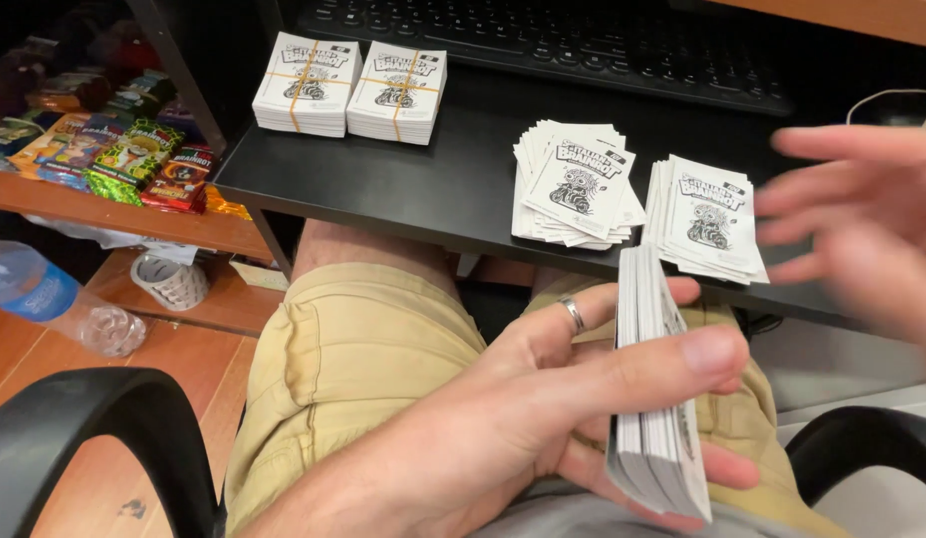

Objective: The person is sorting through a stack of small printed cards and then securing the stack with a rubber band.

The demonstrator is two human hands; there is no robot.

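My left hand [543, 399] grips a thick stack of white cards [654, 399] edge-up over my lap, thumb across its top; a ring sits on one finger. To the right, my right hand [862, 224] is blurred, fingers spread, holding nothing, just right of a loose pile of printed cards [710, 214] on the black shelf [383, 184]. A second, more fanned loose pile [578, 184] lies to the left of that. Two banded card bundles [306, 82] [397, 90] sit side by side at the shelf's back left.
A black keyboard [583, 45] lies behind the piles. Colourful foil packets [134, 149] fill a wooden shelf at left, with a roll of tape [170, 281] and a plastic bottle [54, 299] below. Black chair armrests [94, 418] [862, 443] flank my legs.
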